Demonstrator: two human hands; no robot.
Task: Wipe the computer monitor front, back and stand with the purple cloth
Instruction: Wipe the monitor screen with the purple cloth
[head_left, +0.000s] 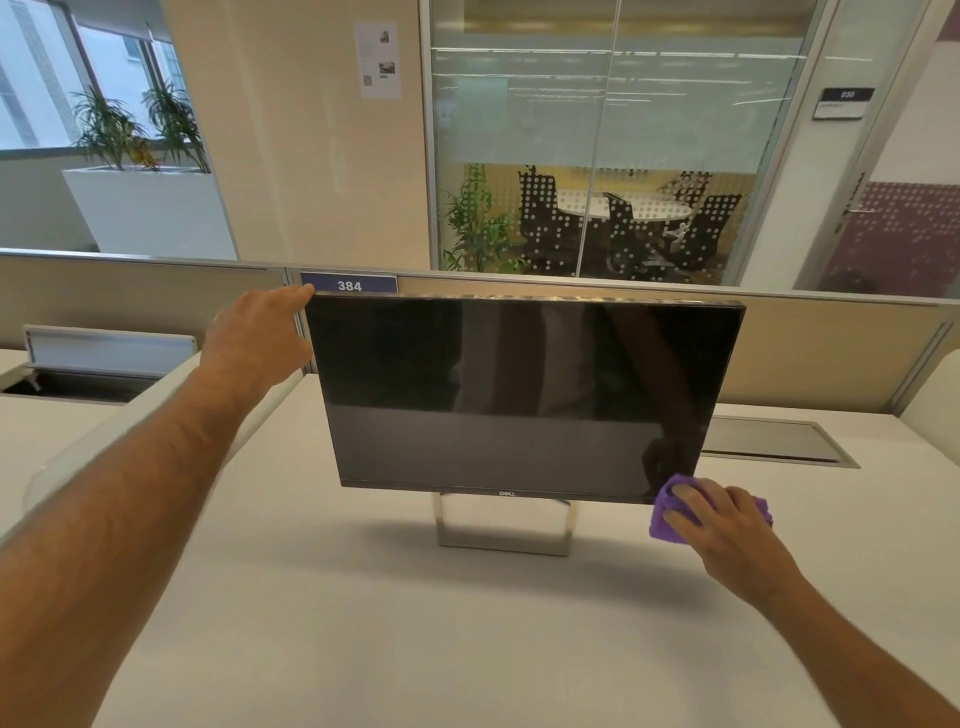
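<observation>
At five o'clock the right hand (727, 525) presses one crumpled, soft purple cloth (670, 519) against the lower right corner of the single flat, glossy black rectangular monitor (514, 395) on its one squared metal stand (504, 530), while at ten o'clock the left hand (260, 332) grips the monitor's upper left corner.

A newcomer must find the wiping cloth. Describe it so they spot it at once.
Start at the dark monitor standing mid-desk. Go to its lower right corner, where the right hand presses a bunched cloth against the bezel. It is the only purple item on the pale desk.
</observation>
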